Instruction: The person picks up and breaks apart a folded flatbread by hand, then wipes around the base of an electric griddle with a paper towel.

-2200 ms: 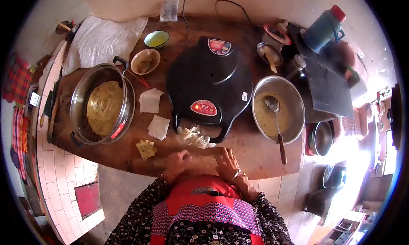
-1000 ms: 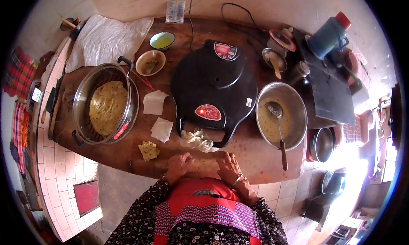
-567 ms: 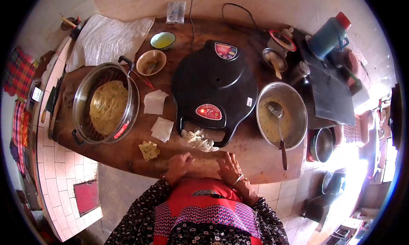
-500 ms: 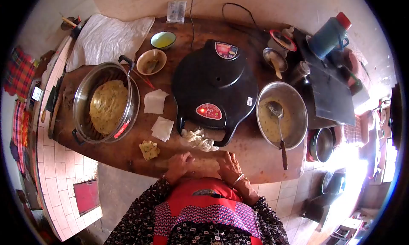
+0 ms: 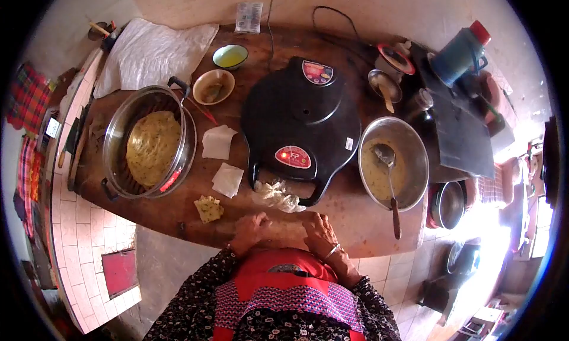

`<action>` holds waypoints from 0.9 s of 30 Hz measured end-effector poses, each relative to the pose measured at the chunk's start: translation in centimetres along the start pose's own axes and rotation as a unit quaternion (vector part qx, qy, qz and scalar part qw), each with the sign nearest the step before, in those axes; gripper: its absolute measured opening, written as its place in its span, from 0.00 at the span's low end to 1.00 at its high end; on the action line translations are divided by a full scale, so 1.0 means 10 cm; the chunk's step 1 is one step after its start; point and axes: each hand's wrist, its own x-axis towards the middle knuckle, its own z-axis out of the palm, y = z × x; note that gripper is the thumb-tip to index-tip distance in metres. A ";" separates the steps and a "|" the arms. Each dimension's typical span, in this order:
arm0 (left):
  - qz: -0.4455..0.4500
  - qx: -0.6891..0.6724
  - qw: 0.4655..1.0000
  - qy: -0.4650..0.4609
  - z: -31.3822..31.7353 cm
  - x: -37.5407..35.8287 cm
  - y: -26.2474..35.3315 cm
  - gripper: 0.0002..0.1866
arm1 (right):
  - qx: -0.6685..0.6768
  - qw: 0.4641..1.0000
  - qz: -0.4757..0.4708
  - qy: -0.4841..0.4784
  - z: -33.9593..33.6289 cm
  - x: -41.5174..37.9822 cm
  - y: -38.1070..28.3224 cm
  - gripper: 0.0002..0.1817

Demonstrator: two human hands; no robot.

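My left hand (image 5: 251, 231) rests on the front edge of the wooden table, holding nothing, with its fingers loosely bent and apart. To its left lies a torn piece of flatbread (image 5: 208, 209). Also at the table edge, my right hand (image 5: 320, 233) is empty, fingers spread and pointing down onto the wood. Just beyond both hands stands a closed black electric baking pan (image 5: 302, 119) with a lit red light on its label. A crumpled pale cloth or plastic wrap (image 5: 277, 197) lies by its handle.
At left, a glass-lidded steamer pot (image 5: 108, 141) holds a round flatbread (image 5: 153, 145). Two paper squares (image 5: 218, 142) lie beside it. At right, a steel bowl (image 5: 416, 154) contains batter and a ladle (image 5: 392, 181). Two small bowls (image 5: 212, 87) and a thermos (image 5: 459, 56) stand farther back.
The whole view has shifted very slightly. Both hands and the things on the table stay in the same places.
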 end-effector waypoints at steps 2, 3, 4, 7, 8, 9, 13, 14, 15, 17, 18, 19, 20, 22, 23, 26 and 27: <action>-0.015 -0.011 1.000 -0.002 0.05 0.01 -0.03 0.14 | -0.012 1.000 0.001 0.008 0.02 -0.01 0.02 0.27; -0.016 -0.012 1.000 -0.002 0.03 0.00 -0.01 0.14 | -0.006 1.000 0.003 0.008 0.01 -0.01 0.01 0.28; -0.006 -0.016 1.000 0.007 0.01 -0.01 0.00 0.14 | 0.001 1.000 0.003 0.006 0.00 0.00 -0.01 0.28; -0.008 -0.029 1.000 0.004 0.02 0.01 0.02 0.13 | 0.049 0.998 -0.031 -0.008 -0.09 0.05 -0.02 0.27; -0.013 -0.038 0.999 -0.011 0.03 0.01 0.01 0.13 | 0.053 0.997 -0.053 -0.017 -0.07 0.08 0.01 0.27; -0.035 -0.035 0.999 0.005 0.05 0.01 -0.02 0.13 | 0.042 0.998 -0.044 -0.008 -0.03 0.05 0.04 0.27; 0.008 -0.032 0.999 0.024 0.04 0.01 0.00 0.12 | 0.036 0.998 -0.042 -0.009 -0.03 0.05 0.02 0.28; 0.018 -0.031 0.999 0.023 0.03 -0.01 0.01 0.12 | 0.036 0.997 -0.058 -0.017 -0.04 0.06 0.00 0.28; 0.008 -0.034 0.999 0.033 0.07 -0.03 -0.04 0.12 | 0.044 0.997 -0.057 -0.014 -0.04 0.07 0.00 0.27; 0.043 -0.003 0.998 0.039 0.24 -0.02 -0.17 0.14 | 0.042 0.998 -0.034 -0.029 -0.05 0.07 0.01 0.26; 0.037 -0.007 0.998 0.044 0.23 -0.02 -0.17 0.14 | 0.040 0.998 -0.040 -0.035 -0.02 0.08 0.03 0.26; 0.028 0.002 0.999 0.045 0.23 -0.02 -0.15 0.14 | 0.037 0.998 -0.048 -0.033 0.00 0.08 0.04 0.27; 0.022 0.011 0.999 0.047 0.24 0.00 -0.12 0.14 | 0.033 0.998 -0.054 -0.028 0.00 0.08 0.07 0.27; 0.015 -0.014 0.999 0.046 0.22 0.00 -0.08 0.13 | 0.030 0.998 -0.043 -0.038 0.02 0.06 0.10 0.26; 0.011 -0.036 0.998 0.043 0.15 0.00 -0.03 0.13 | 0.029 0.998 -0.030 -0.046 0.01 0.07 0.08 0.25; 0.032 -0.045 0.998 0.034 0.21 0.02 -0.10 0.13 | 0.040 0.995 -0.069 -0.065 -0.10 0.09 0.02 0.26; 0.044 -0.050 0.997 0.027 0.24 0.01 -0.15 0.13 | 0.029 0.995 -0.069 -0.061 -0.02 0.08 0.09 0.27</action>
